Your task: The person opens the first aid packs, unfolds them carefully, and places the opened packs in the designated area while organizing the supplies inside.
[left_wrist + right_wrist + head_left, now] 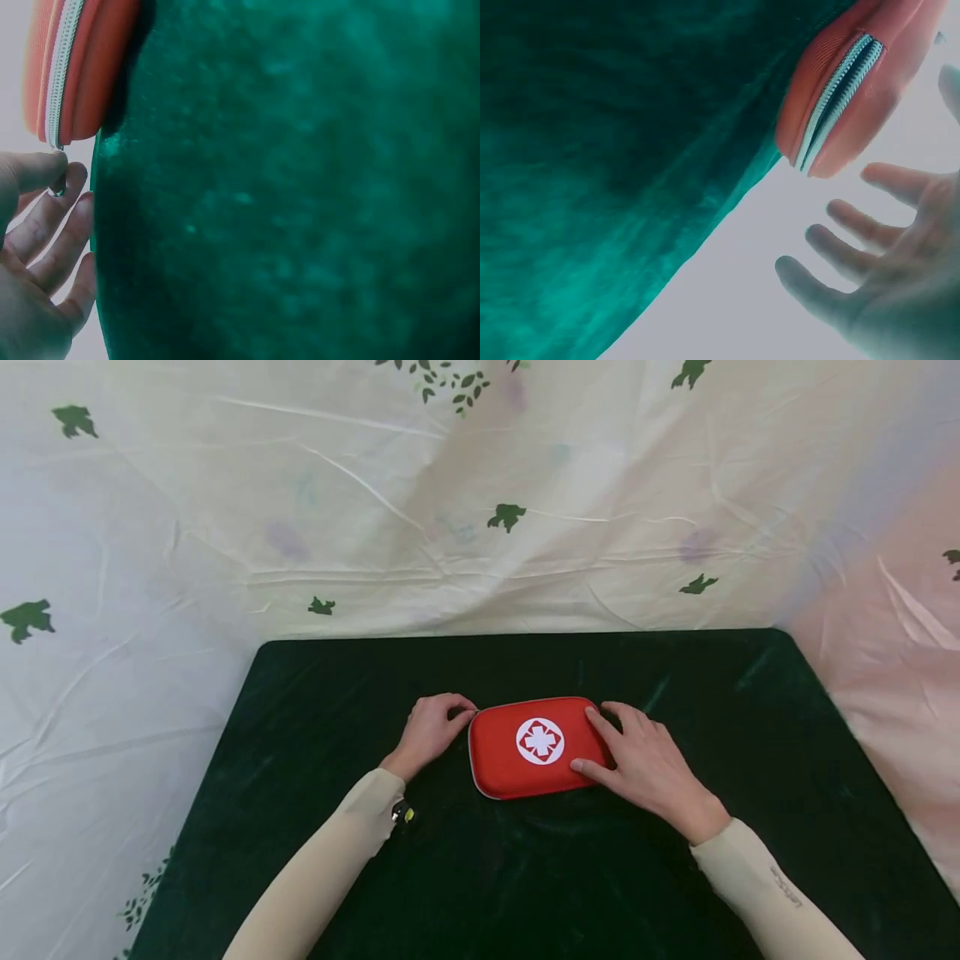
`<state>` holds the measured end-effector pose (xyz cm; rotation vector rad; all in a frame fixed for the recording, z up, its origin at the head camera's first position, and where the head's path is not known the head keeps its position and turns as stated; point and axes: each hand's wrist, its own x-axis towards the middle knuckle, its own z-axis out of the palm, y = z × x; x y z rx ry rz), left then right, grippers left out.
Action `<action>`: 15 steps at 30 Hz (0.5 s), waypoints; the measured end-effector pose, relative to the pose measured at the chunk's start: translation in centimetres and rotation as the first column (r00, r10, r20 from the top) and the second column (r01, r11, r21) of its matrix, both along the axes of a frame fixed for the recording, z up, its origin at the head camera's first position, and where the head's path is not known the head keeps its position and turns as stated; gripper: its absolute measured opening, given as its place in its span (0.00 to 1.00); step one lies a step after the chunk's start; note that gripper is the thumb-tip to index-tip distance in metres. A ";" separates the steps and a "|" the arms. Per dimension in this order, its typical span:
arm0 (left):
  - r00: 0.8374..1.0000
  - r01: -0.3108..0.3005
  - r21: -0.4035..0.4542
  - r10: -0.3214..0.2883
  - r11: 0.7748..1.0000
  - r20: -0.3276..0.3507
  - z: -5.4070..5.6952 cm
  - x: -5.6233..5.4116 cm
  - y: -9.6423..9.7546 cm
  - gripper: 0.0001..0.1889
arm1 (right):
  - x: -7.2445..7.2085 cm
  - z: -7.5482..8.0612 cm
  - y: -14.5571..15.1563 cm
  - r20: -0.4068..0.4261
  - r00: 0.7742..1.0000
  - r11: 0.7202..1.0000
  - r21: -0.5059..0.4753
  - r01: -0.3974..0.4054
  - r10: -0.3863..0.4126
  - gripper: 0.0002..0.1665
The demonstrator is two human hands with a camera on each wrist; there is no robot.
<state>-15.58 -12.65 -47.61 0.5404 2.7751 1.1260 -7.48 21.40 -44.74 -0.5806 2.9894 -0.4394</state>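
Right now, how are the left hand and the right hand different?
The left hand pinches the zipper pull; the right hand has its fingers spread apart. The left hand is at the left end of the red case; the right hand is at its right end. Both come out of pale sleeves.

The rounded red fabric case (497, 760) bore a white-and-red cross emblem (540, 742) and pale zip teeth (63, 67); the velvety bench (525, 885) was dark green, the draped pale cloth (592, 543) green-leaf-patterned, the sleeves (315, 877) cream.
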 end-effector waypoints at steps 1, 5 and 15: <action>1.000 -0.002 -0.002 0.002 1.000 0.010 -0.1 0.0 -0.1 0.08 | -0.3 0.1 -0.3 -0.007 1.000 1.000 -0.001 -0.020 0.020 0.55; 1.000 -0.004 -0.012 0.004 1.000 0.027 -0.5 -0.1 -0.2 0.08 | -1.2 0.1 -1.8 0.014 0.994 0.994 -0.006 -0.113 0.113 0.55; 0.999 0.000 -0.027 0.001 1.000 0.044 -0.4 -0.2 -0.3 0.09 | -2.4 -0.6 -3.5 0.097 0.981 0.986 -0.006 -0.165 0.165 0.55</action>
